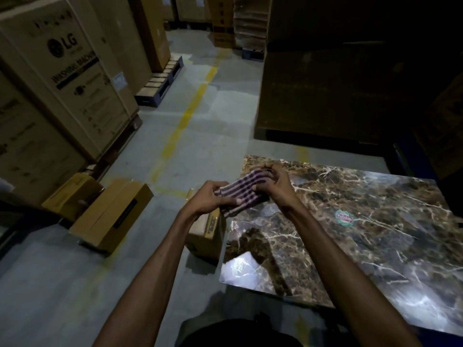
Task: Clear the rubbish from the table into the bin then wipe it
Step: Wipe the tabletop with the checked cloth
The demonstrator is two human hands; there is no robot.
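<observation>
Already both hands are on the cloth (239, 194), held in the air over the near-left corner of the desk (375, 221). Going left to right: the left hand (213, 199) pinches the cloth's lower-left end with thumb over fingers, and the right hand (271, 182) grips its upper-right end with curled fingers. The cloth's long axis runs from about 8 o'clock to 2 o'clock between them. Most of the desk lies toward 4 o'clock from the hands, so the right hand looks the nearer one for wiping. The cloth is soft, limp and striped dark and pale; the desk top is hard, glossy, brown with pale veins, and flat. A round sticker (345, 218) lies on it, right of the hands. A cardboard box (206, 231) stands beside the desk below the left hand; whether it is the bin cannot be told.
</observation>
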